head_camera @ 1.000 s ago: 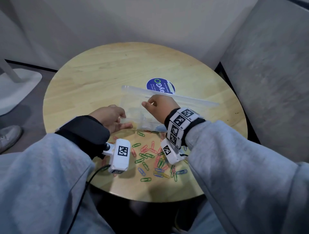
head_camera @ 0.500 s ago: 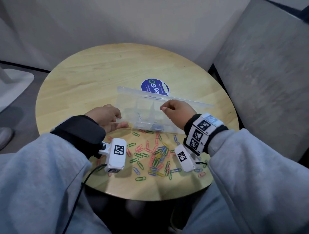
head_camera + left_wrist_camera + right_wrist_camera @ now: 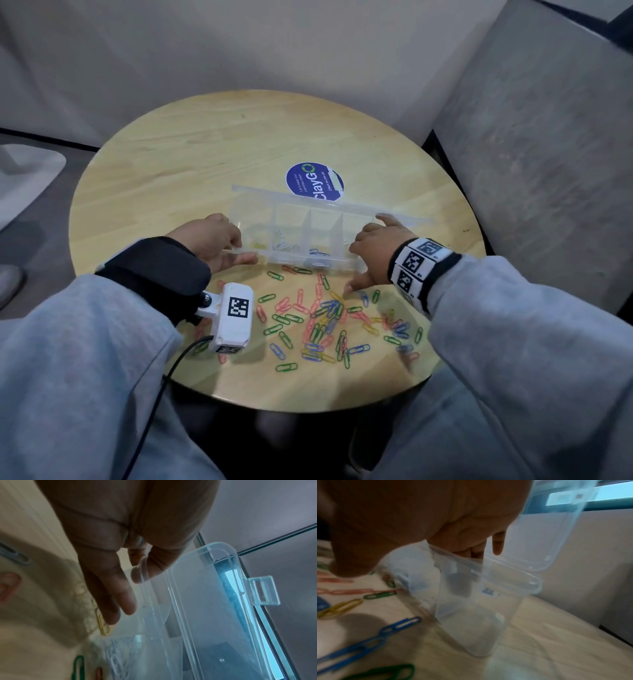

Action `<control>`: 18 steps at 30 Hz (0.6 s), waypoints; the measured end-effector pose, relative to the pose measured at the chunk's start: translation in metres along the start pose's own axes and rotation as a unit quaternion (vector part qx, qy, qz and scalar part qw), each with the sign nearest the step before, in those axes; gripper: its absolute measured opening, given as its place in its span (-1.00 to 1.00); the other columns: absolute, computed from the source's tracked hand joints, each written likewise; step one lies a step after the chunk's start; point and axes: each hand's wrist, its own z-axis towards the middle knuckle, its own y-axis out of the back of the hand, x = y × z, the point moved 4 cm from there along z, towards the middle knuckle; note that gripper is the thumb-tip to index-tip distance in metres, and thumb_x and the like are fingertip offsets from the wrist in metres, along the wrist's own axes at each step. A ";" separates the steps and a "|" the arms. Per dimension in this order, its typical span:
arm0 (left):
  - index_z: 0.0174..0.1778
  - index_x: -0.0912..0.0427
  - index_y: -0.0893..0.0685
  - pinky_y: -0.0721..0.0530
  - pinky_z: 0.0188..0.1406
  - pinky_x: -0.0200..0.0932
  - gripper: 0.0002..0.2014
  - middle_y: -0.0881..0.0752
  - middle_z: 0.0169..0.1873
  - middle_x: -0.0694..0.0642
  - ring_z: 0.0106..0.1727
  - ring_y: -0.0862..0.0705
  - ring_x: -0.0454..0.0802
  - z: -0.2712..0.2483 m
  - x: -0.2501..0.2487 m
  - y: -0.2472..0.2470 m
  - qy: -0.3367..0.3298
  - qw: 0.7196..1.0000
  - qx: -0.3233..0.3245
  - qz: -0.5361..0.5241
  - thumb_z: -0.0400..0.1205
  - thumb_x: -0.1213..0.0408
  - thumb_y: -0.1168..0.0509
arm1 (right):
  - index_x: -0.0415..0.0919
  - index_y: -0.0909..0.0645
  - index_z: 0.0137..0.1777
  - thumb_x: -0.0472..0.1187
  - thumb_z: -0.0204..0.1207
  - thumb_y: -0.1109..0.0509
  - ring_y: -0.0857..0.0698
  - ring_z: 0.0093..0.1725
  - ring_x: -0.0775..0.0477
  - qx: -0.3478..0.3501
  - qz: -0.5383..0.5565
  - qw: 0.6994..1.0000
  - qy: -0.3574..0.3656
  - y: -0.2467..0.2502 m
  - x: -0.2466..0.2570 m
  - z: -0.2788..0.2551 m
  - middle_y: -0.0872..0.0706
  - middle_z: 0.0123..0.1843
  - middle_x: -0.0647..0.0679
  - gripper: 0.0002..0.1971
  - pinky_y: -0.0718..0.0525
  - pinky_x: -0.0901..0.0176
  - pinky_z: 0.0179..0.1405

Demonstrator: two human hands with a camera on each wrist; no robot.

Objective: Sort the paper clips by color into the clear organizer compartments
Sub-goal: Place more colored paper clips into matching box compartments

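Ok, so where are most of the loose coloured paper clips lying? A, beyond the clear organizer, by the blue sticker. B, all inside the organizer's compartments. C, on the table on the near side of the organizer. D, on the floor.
C: the loose paper clips lie scattered on the table in front of the clear organizer, toward the table's near edge. Only a few sit in its compartments.

Your table [image 3: 191, 164] was pale wood, smooth with visible grain. The organizer [image 3: 308, 226] was clear, glossy plastic; at its 6 o'clock lay clips [image 3: 323, 313] with smooth coloured coating. Your sleeves [image 3: 85, 359] were soft grey cloth, matt and slightly fuzzy.
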 end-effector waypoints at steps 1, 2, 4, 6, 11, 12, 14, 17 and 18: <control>-0.29 0.18 -0.38 -0.72 -0.58 -0.28 -0.71 -0.50 -0.18 0.23 -0.25 -0.62 0.11 0.001 0.000 0.000 -0.007 1.000 0.000 0.002 0.61 0.66 -0.05 | -0.08 -0.51 0.37 0.53 0.33 -0.12 -0.42 0.47 -0.07 0.000 -0.013 1.000 0.000 -0.001 0.003 0.004 -0.62 0.31 -0.02 -0.18 0.06 -0.19 0.60; -0.30 0.19 -0.37 -0.73 -0.59 -0.26 -0.71 -0.47 -0.11 0.27 -0.19 -0.64 0.17 0.001 0.000 -0.001 -0.006 1.000 -0.001 0.010 0.61 0.66 -0.05 | -0.09 -0.51 0.35 0.47 0.38 -0.14 -0.44 0.45 -0.08 -0.003 -0.016 1.000 -0.001 -0.001 0.004 0.008 -0.64 0.29 -0.03 -0.25 0.08 -0.20 0.59; -0.32 0.22 -0.33 -0.73 -0.62 -0.26 -0.73 -0.34 0.04 0.32 -0.14 -0.67 0.32 -0.001 0.000 -0.001 0.004 1.000 -0.007 0.026 0.61 0.65 -0.05 | -0.07 -0.53 0.31 0.32 0.49 -0.19 -0.45 0.44 -0.08 -0.009 0.007 1.000 -0.010 -0.002 0.004 0.014 -0.67 0.26 -0.03 -0.43 0.12 -0.20 0.60; -0.33 0.23 -0.31 -0.71 -0.66 -0.27 -0.73 -0.30 0.08 0.34 -0.18 -0.67 0.36 -0.003 0.000 -0.002 0.018 1.000 -0.009 0.019 0.61 0.64 -0.04 | -0.06 -0.56 0.25 0.20 0.54 -0.20 -0.45 0.43 -0.07 -0.006 0.037 0.999 -0.019 -0.002 0.003 0.015 -0.70 0.19 -0.02 -0.56 0.15 -0.19 0.60; -0.34 0.22 -0.32 -0.77 -0.51 -0.18 -0.71 -0.27 0.04 0.23 0.21 -0.60 0.46 0.000 -0.002 -0.003 0.009 1.000 -0.001 -0.011 0.57 0.69 -0.08 | -0.11 -0.40 0.36 0.16 0.47 -0.34 -0.39 0.45 -0.10 -0.088 0.089 0.992 -0.033 -0.006 0.005 0.010 -0.54 0.33 -0.04 -0.45 0.12 -0.15 0.62; -0.34 0.22 -0.32 -0.78 -0.49 -0.18 -0.70 -0.27 0.03 0.21 0.18 -0.61 0.47 -0.001 -0.003 -0.004 0.007 1.000 0.001 -0.008 0.57 0.70 -0.07 | -0.12 -0.34 0.45 0.17 0.47 -0.34 -0.37 0.47 -0.11 -0.088 0.087 0.992 -0.035 -0.007 0.004 0.010 -0.49 0.39 -0.05 -0.38 0.12 -0.14 0.62; -0.34 0.21 -0.32 -0.76 -0.57 -0.22 -0.70 -0.25 0.09 0.23 0.12 -0.61 0.48 -0.002 -0.002 -0.007 0.011 1.000 0.004 0.001 0.58 0.69 -0.04 | -0.10 -0.31 0.51 0.13 0.51 -0.28 -0.35 0.51 -0.10 -0.070 0.076 0.994 -0.036 -0.006 0.004 0.013 -0.48 0.45 -0.03 -0.39 0.15 -0.15 0.62; -0.34 0.22 -0.31 -0.68 -0.68 -0.30 -0.70 -0.25 0.12 0.27 0.20 -0.59 0.51 -0.001 0.000 -0.006 0.008 1.000 0.001 0.005 0.59 0.68 -0.04 | -0.02 -0.43 0.41 0.05 0.57 -0.23 -0.38 0.50 -0.06 -0.037 0.080 0.996 -0.033 -0.004 0.002 0.017 -0.61 0.33 -0.04 -0.58 0.24 -0.15 0.62; -0.34 0.22 -0.31 -0.67 -0.69 -0.30 -0.71 -0.25 0.11 0.28 0.22 -0.58 0.52 0.000 0.001 -0.006 0.009 1.000 -0.002 0.006 0.59 0.68 -0.04 | 0.01 -0.46 0.37 0.03 0.58 -0.22 -0.39 0.50 -0.05 -0.025 0.088 0.995 -0.031 -0.004 0.002 0.018 -0.65 0.27 -0.05 -0.63 0.28 -0.14 0.61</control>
